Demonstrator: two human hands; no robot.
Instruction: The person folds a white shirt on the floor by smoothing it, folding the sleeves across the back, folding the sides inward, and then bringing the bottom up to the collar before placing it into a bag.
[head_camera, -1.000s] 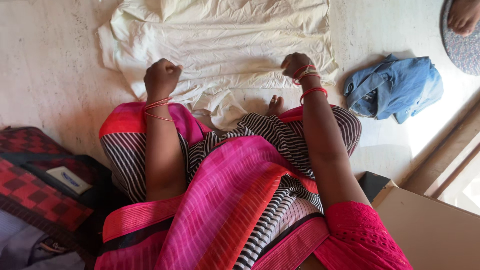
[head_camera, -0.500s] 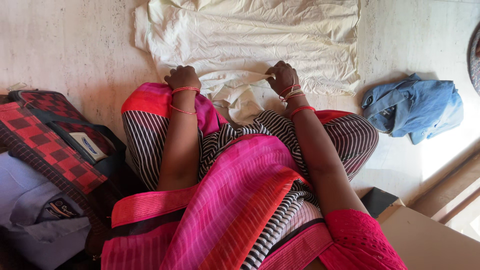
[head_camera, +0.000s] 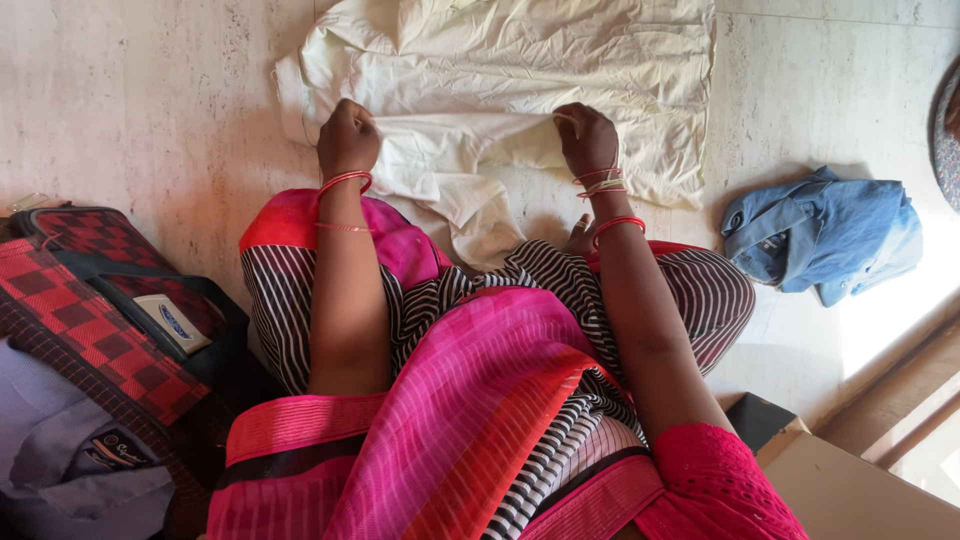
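A cream garment lies spread on the pale stone floor in front of a seated person. The left hand is closed in a fist on the garment's near edge at its left side, and the right hand is closed on the same edge further right; both seem to pinch the fabric, though the fingertips are hidden behind the knuckles. Between the hands the near edge is folded up over the garment, and a loose crumpled part hangs toward the person's knees. A blue denim garment lies bunched on the floor well to the right. A red checked bag sits at the left.
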